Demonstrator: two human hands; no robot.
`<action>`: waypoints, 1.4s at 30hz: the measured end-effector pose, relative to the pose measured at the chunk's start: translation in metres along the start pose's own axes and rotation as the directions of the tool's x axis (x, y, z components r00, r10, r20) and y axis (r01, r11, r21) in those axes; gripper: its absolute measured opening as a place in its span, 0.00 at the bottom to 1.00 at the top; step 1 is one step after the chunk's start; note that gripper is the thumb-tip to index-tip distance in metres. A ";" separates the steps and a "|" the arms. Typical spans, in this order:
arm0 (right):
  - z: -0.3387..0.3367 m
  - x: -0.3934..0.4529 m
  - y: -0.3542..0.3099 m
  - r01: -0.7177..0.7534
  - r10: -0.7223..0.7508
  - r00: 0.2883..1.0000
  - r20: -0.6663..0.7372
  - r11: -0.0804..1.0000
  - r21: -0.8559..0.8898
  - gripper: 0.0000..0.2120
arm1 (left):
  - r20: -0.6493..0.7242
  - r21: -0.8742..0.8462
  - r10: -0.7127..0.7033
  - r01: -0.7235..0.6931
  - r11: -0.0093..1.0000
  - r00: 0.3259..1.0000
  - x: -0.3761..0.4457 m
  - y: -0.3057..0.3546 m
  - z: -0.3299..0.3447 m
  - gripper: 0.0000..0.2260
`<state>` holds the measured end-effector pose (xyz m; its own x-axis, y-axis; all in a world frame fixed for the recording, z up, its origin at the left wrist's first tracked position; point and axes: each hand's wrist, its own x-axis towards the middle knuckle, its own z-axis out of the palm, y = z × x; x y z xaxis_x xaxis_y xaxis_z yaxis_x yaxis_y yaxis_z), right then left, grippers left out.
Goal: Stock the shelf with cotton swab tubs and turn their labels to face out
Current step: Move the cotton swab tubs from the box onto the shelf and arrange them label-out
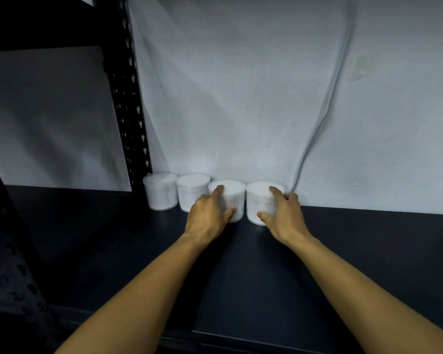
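Several clear cotton swab tubs stand in a row at the back of the dark shelf [241, 264], against a white cloth. My left hand [207, 213] holds the third tub [234, 198], index finger on its lid and thumb on its front wall. My right hand [283, 213] grips the rightmost tub [257, 200], fingers over its lid and thumb low on its side. The two left tubs [160, 191] [192, 192] stand untouched. No label shows on any tub.
A black perforated shelf upright [128, 98] rises just left of the row. Another upright [13, 251] slants at the near left. A white cord [325, 111] hangs down the cloth to the shelf behind the rightmost tub. The shelf's front edge [241, 341] runs below my forearms.
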<state>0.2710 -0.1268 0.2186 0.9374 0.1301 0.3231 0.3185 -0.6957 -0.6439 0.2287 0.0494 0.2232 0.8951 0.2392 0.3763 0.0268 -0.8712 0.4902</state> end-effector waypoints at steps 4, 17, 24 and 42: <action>0.003 0.010 0.002 0.006 -0.006 1.000 0.000 1.000 -0.011 0.34 | 0.002 0.038 -0.004 0.004 0.999 1.000 0.009 0.001 0.002 0.27; 0.007 0.026 0.005 0.021 -0.021 1.000 0.004 1.000 -0.013 0.34 | 0.010 0.072 -0.021 0.020 0.997 1.000 0.022 0.006 0.004 0.27; 0.009 0.032 0.007 0.024 -0.023 1.000 0.004 1.000 -0.014 0.34 | -0.003 0.074 -0.022 0.022 0.997 1.000 0.027 0.007 0.010 0.27; 0.008 0.032 0.008 0.025 -0.024 1.000 0.018 0.999 -0.034 0.35 | -0.018 0.113 -0.010 0.011 0.994 1.000 0.027 0.006 0.011 0.29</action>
<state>0.3044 -0.1223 0.2186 0.9317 0.1599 0.3261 0.3368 -0.7160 -0.6115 0.2582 0.0458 0.2275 0.8866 0.2552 0.3857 0.0871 -0.9112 0.4027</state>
